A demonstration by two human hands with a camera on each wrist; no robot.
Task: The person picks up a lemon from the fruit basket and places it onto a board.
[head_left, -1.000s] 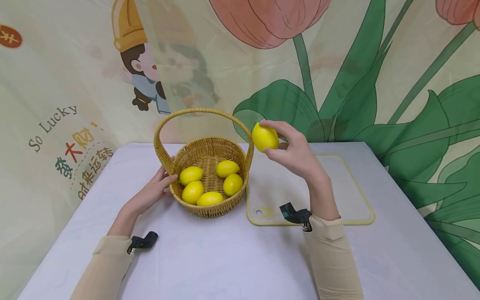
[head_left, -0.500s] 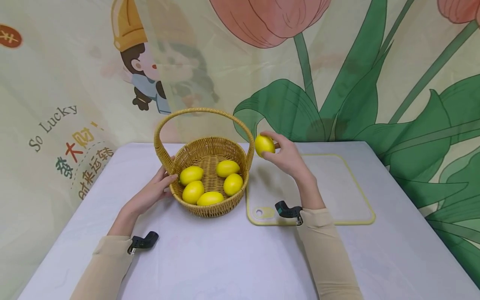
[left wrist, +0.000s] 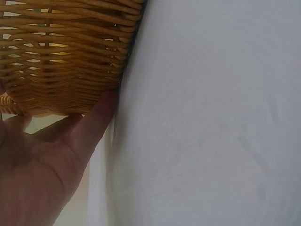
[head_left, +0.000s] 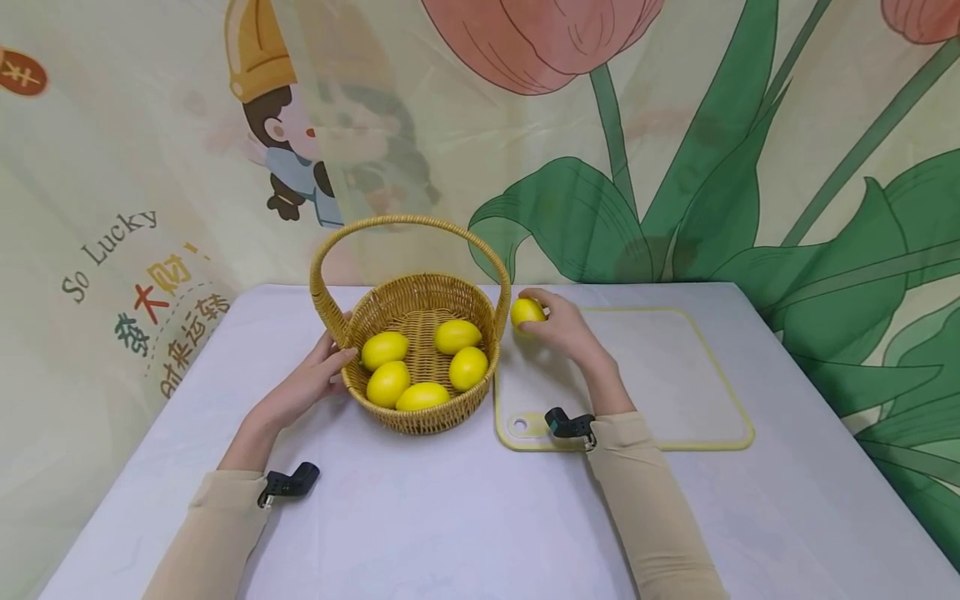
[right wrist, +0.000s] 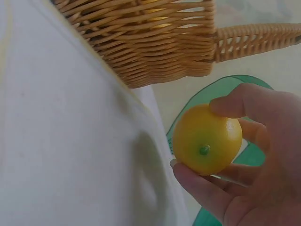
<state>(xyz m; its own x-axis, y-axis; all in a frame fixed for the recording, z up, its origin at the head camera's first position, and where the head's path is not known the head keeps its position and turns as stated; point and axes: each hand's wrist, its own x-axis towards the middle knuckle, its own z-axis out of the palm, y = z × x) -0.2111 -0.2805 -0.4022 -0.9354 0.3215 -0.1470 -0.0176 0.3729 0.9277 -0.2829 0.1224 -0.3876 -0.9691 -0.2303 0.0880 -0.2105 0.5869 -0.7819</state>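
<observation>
The left hand (head_left: 309, 383), its fingers largely straight, rests against the outer wall of a wicker basket (head_left: 429, 423). The right hand (head_left: 566, 328), partly closed, pinches a lemon (head_left: 527, 315) between thumb and fingers, just beside the basket. Five more lemons (head_left: 387, 384) lie inside the basket, between the hands. A yellow-edged board (head_left: 675, 375) lies beneath the right hand, upon the desk (head_left: 450, 517).

The lemons (head_left: 387, 384) are yellow, the woven basket (head_left: 423, 423) golden-brown.
</observation>
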